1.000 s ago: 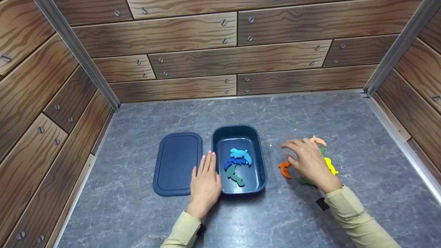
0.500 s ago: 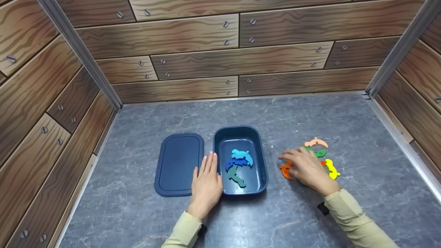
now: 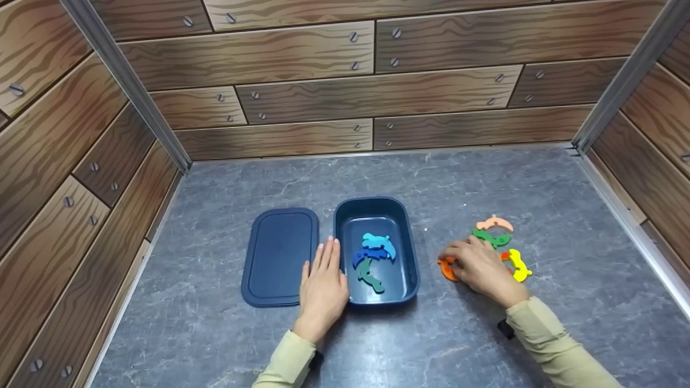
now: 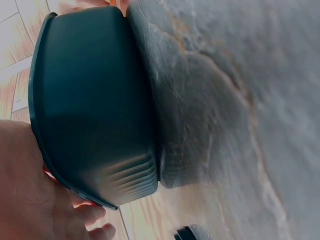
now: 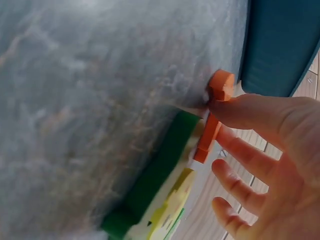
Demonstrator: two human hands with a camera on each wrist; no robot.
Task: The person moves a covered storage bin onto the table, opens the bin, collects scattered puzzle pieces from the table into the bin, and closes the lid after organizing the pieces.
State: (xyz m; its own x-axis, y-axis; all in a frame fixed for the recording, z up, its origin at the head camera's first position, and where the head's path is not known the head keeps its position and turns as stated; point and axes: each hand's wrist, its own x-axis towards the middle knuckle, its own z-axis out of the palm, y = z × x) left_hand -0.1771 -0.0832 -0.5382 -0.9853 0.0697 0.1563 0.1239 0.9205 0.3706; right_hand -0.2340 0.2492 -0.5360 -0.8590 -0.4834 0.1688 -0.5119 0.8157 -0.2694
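Note:
A dark blue open box (image 3: 401, 285) holds a light blue piece (image 3: 379, 243), a blue piece (image 3: 366, 255) and a dark green piece (image 3: 370, 277), all flat and curved with animal-like outlines. My left hand (image 3: 323, 293) lies with straight fingers along the box's left wall. Right of the box, my right hand (image 3: 482, 269) pinches a curved orange piece (image 5: 212, 130) between thumb and index finger; the other fingers are spread in the right wrist view. Close to that hand lie a green piece (image 3: 491, 238), a yellow piece (image 3: 517, 265) and a peach piece (image 3: 495, 223). A red-orange piece (image 3: 505, 256) is mostly hidden.
A flat dark blue lid (image 3: 280, 256) rests left of the box on the grey marbled table (image 3: 215, 345). Wood-patterned walls (image 3: 302, 102) enclose the back and sides. In the right wrist view, a thick green piece (image 5: 155, 175) lies beside the orange one.
My right hand has lowered and shifted slightly left onto the orange piece, fingers closing on it. The green and peach pieces have come into fuller view. My left hand stays beside the box.

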